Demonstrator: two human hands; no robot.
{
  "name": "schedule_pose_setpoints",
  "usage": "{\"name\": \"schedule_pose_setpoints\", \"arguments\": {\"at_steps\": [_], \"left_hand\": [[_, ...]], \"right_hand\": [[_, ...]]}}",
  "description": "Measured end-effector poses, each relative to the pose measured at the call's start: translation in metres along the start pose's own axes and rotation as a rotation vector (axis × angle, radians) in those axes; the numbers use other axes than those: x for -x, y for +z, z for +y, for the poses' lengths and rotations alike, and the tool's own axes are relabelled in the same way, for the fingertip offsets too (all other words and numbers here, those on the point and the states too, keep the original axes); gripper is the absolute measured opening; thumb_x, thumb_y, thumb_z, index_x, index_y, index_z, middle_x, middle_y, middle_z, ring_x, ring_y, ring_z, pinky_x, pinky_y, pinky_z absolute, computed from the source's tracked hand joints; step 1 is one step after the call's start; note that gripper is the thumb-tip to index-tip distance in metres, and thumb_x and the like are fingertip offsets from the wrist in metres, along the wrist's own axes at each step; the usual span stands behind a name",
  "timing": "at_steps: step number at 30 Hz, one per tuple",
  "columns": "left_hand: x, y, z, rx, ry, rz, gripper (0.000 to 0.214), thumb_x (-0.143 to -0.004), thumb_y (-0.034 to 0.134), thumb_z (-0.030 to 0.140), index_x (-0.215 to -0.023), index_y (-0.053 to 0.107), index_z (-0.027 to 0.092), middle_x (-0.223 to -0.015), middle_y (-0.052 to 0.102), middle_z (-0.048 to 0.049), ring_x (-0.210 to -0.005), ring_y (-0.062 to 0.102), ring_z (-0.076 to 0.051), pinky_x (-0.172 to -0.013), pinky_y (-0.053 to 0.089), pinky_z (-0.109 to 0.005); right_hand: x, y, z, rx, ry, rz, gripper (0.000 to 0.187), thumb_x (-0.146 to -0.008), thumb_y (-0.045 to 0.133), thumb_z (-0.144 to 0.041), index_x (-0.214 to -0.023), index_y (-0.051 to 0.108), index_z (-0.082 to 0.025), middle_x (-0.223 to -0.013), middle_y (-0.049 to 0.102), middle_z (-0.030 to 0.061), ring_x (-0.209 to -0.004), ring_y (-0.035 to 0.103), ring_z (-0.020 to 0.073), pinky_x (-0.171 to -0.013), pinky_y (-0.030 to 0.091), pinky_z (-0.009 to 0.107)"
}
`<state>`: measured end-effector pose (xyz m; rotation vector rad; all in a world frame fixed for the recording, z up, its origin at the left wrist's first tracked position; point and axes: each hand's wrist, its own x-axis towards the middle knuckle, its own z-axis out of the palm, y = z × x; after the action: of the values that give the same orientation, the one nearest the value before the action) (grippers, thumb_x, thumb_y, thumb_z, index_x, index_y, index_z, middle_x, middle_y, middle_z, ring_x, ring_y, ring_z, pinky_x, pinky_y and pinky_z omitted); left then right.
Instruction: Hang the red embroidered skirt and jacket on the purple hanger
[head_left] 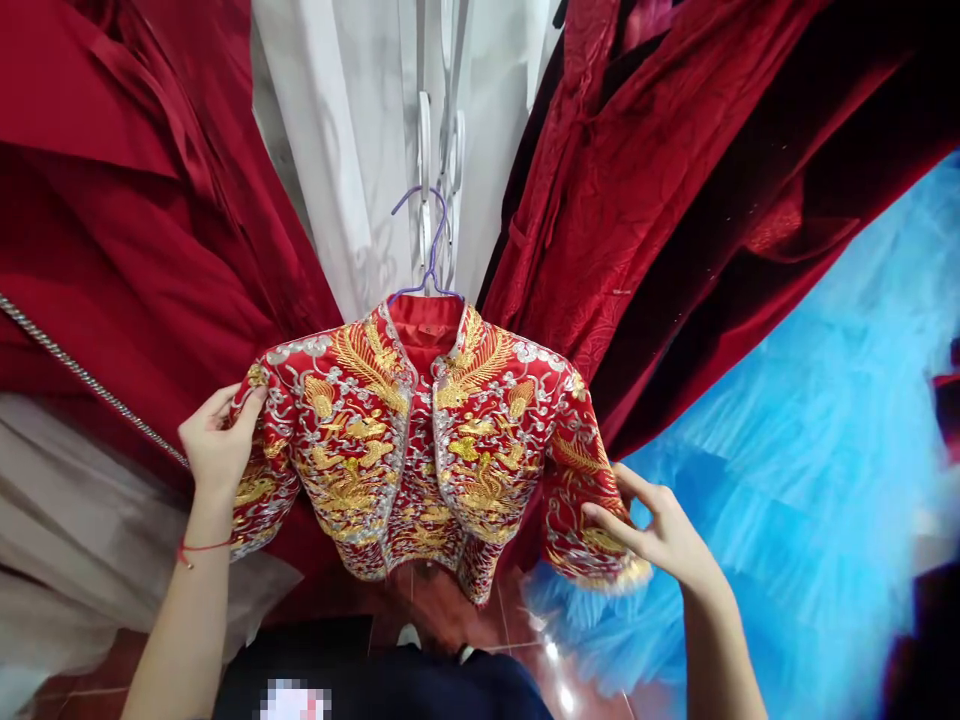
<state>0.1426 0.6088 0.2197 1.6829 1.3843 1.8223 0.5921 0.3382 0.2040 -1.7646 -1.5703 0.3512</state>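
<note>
A red jacket (349, 450) with gold and silver embroidery hangs in front of me on a purple wire hanger (433, 262). Its front is unfastened and parts in the middle, showing embroidered cloth behind. My left hand (220, 432), with a red string bracelet on the wrist, pinches the jacket at the upper part of the sleeve on the left. On the other side, my right hand (660, 525) takes the lower sleeve near its cuff between thumb and fingers. The hanger's hook meets a white chain-like rack piece (425, 190).
Dark red gowns (150, 270) hang at left, with a pale skirt (67, 510) below them. More red dresses (600, 200) hang at right, beside a wide blue tulle skirt (787, 430). White cloth (322, 120) lies behind the hanger. The floor (450, 605) has reddish tiles.
</note>
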Motion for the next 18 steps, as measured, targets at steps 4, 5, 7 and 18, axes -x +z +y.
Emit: {"name": "schedule_pose_setpoints", "arguments": {"at_steps": [4, 5, 7, 18], "left_hand": [[0.002, 0.001, -0.015, 0.040, -0.059, -0.114, 0.046, -0.073, 0.073, 0.052, -0.101, 0.072, 0.015, -0.099, 0.076, -0.0082, -0.087, 0.070, -0.022, -0.087, 0.058, -0.036], [0.003, 0.000, -0.019, 0.062, -0.065, -0.163, 0.047, -0.073, 0.074, 0.052, -0.103, 0.071, 0.016, -0.100, 0.075, -0.0081, -0.088, 0.070, -0.023, -0.089, 0.058, -0.037], [0.005, -0.002, -0.027, 0.115, -0.069, -0.289, 0.051, -0.072, 0.076, 0.050, -0.110, 0.068, 0.017, -0.107, 0.075, -0.0085, -0.095, 0.070, -0.023, -0.095, 0.056, -0.039], [0.012, 0.017, -0.117, -0.096, -0.257, -0.559, 0.057, -0.076, 0.066, 0.060, -0.107, 0.067, 0.012, -0.103, 0.074, -0.0136, -0.096, 0.069, -0.027, -0.084, 0.054, -0.035]], "right_hand": [[-0.007, 0.022, 0.044, -0.137, 0.127, 0.059, 0.041, -0.084, 0.060, -0.062, -0.086, 0.065, -0.021, -0.073, 0.064, 0.0031, -0.068, 0.059, 0.0198, -0.062, 0.050, 0.030], [-0.010, 0.029, 0.056, -0.117, 0.159, 0.139, 0.043, -0.084, 0.058, -0.063, -0.085, 0.064, -0.021, -0.070, 0.061, 0.0022, -0.066, 0.058, 0.0190, -0.061, 0.049, 0.029], [-0.016, 0.041, 0.073, 0.026, 0.218, 0.327, 0.045, -0.085, 0.055, -0.065, -0.085, 0.064, -0.021, -0.068, 0.058, 0.0016, -0.063, 0.055, 0.0188, -0.062, 0.047, 0.031], [-0.038, 0.152, 0.040, -0.073, 0.290, 0.433, 0.023, -0.087, 0.050, -0.041, -0.100, 0.059, -0.024, -0.098, 0.066, 0.0126, -0.092, 0.059, 0.0278, -0.092, 0.045, 0.045]]}}
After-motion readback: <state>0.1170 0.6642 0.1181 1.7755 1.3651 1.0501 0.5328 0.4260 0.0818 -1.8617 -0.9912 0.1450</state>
